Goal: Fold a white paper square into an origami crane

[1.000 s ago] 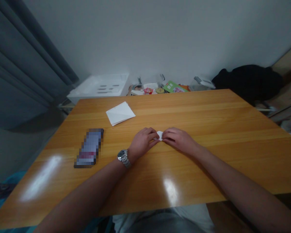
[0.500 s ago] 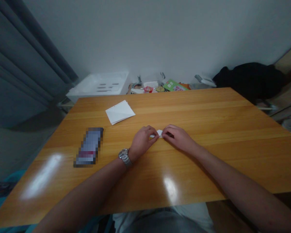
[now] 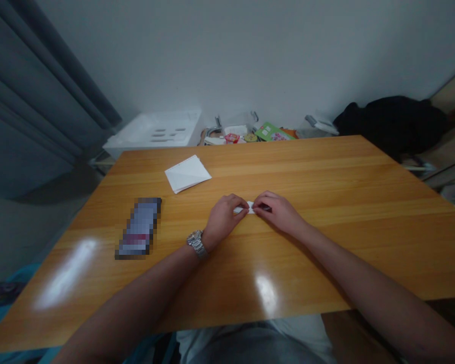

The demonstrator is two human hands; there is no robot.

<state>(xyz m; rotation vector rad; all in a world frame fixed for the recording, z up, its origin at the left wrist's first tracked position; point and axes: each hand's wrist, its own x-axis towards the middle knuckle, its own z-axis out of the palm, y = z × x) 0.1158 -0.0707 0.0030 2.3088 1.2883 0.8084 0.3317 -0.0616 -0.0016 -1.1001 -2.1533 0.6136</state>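
In the head view, both hands are working at the middle of the frame, close together above the wooden table [image 3: 345, 192]. The left hand [image 3: 224, 217] is curving its fingers round to the thumb, nearly closed, and is pinching the left end of a small white paper [image 3: 251, 211]. The right hand [image 3: 278, 212] is pinching the other end in the same way, just beside it. The paper is showing only as a sliver between the fingertips, so it is probably folded, but the fingers are covering most of it. A metal watch [image 3: 197, 243] is circling the left wrist. Left of centre, white sheets [image 3: 188, 174] are lying near the table's far edge; below them, a pixelated phone [image 3: 139, 228] is resting at the left. Along the top edge of the table, a white tray [image 3: 151, 145] is standing at upper left, and a green booklet [image 3: 271, 132] is leaning right of centre.
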